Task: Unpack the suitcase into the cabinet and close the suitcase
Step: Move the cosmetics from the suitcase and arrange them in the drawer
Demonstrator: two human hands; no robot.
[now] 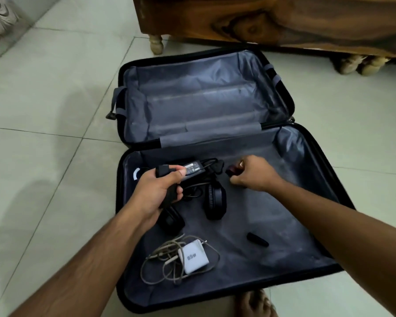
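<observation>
Open suitcase (311, 156) on floor, near half still loaded; left hand (156, 193) grip clamped on headphones (215, 200) band to lift; right hand (254, 172) pinches small dark item (232, 172); white charger (193, 257), black adapter (193, 168) remain.

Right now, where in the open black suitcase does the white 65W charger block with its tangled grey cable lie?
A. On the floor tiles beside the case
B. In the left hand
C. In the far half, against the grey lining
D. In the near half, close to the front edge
D: the white 65W charger block with its tangled grey cable rests on the lining of the near half of the open black suitcase, nearer the front edge than the black headphones.
</observation>
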